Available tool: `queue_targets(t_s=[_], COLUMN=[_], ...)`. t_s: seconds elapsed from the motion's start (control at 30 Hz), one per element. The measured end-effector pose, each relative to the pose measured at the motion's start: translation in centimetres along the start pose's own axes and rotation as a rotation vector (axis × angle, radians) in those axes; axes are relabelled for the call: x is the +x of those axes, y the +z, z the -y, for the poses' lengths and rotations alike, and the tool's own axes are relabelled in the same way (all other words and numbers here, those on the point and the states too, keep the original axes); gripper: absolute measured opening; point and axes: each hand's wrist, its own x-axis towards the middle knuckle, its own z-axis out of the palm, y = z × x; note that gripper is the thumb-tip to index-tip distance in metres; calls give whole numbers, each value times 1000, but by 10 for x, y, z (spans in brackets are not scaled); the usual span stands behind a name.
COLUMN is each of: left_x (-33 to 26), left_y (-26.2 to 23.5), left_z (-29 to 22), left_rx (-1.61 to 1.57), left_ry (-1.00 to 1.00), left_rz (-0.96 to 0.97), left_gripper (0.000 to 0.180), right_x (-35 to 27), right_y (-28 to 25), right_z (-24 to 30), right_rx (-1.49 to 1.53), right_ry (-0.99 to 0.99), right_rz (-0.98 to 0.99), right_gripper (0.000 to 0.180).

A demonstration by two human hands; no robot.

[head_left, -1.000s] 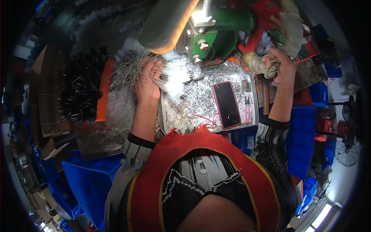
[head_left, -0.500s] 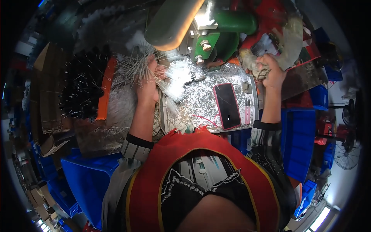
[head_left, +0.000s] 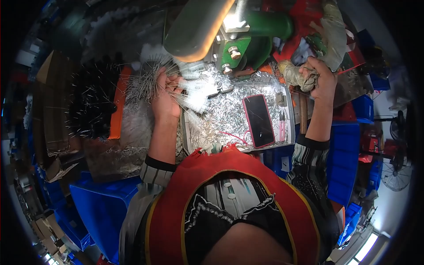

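Upper left, our left hand (head_left: 168, 95) is gripping thin wires (head_left: 145, 79); upper right, our right hand (head_left: 325, 80) is gripping a wrapped handle (head_left: 291, 74).

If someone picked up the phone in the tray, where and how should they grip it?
Probably grip the phone by both long edges near the middle, coming from above: it lies screen up among metal clippings in the tray, and the width between those edges is its narrower span. Best to avoid the red cord near its lower left corner.
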Motion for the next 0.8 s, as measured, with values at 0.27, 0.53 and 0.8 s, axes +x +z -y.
queue_targets(t_s=[0.27,0.53,0.8], left_x=[-3,-2,4], left_y=[3,1,7], left_z=[0,0,6], left_rx=[-8,-15,31], left_ry=[-14,-5,-30], left_rz=[-14,-27,68], left_gripper=[29,30,30], right_x=[-1,9,1], right_y=[0,-8,-1], right_z=[-5,-4,-48], right_rx=[2,58,82], right_ry=[-49,-72,-344], right_rz=[29,120,211], right_gripper=[16,9,11])
